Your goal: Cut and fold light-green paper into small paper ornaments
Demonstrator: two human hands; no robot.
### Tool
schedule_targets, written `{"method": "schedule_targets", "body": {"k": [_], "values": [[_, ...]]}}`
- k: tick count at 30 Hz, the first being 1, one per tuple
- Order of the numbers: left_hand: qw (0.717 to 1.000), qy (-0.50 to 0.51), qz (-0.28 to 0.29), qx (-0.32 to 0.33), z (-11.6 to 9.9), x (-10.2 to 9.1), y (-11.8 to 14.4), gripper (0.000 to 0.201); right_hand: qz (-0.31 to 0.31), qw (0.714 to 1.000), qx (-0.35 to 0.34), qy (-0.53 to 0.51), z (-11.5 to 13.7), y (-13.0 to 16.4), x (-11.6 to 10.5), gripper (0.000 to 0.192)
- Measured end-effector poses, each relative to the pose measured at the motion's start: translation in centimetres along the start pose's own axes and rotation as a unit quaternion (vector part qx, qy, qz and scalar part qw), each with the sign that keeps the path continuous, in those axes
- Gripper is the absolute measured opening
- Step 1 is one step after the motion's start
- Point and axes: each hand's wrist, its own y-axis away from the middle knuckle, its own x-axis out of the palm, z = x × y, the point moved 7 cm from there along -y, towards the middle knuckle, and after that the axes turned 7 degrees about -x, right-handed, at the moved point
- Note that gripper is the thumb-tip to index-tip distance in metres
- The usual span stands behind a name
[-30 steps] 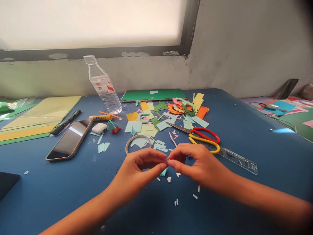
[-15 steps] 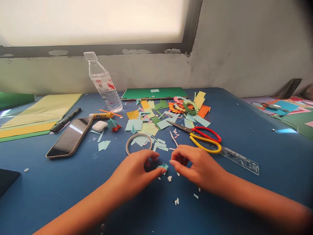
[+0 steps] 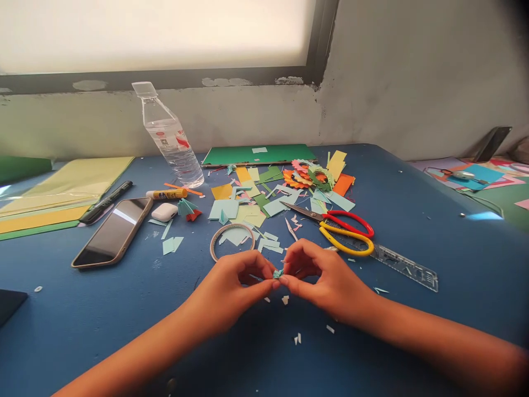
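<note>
Blue table (image 3: 413,220), red and yellow scissors (image 3: 345,231), green card (image 3: 256,156), teal paper piece (image 3: 278,273)

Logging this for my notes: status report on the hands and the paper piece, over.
Left hand and right hand both pinching small teal paper piece. Held above blue table. Nothing in the way.

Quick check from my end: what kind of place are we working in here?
Most likely a paper-craft table by a window. Cut coloured paper scraps, scissors and a glue stick lie on the blue table, and both hands, left hand and right hand, pinch a small teal paper piece.
</note>
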Motion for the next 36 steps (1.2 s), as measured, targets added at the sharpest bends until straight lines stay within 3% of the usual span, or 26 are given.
{"method": "schedule_targets", "body": {"k": [8,14,19,23,28,36], "values": [[0.987,0.157,0.023,-0.036,-0.2,0.1,0.4,0.023,-0.050,0.996,-0.065,-0.033,2.0,0.5,-1.0,0.013],[0.974,0.222,0.027,-0.041,-0.6,0.2,0.9,0.007,-0.055,0.988,-0.147,0.005,3.4,0.8,-1.5,0.010],[0.970,0.240,0.022,-0.024,-1.0,0.1,1.1,0.006,-0.063,0.955,-0.270,0.103,5.0,1.2,-1.8,0.011],[0.967,0.255,0.014,-0.019,-0.8,0.0,1.2,0.007,-0.075,0.930,-0.326,0.155,6.0,1.7,-1.8,0.012],[0.968,0.249,-0.005,-0.014,-1.0,0.0,1.2,0.008,-0.072,0.922,-0.332,0.188,6.5,1.9,-1.5,0.013],[0.976,0.214,-0.044,-0.006,-1.2,-0.1,1.5,0.011,-0.082,0.934,-0.281,0.207,6.3,1.7,-1.5,0.013]]}}
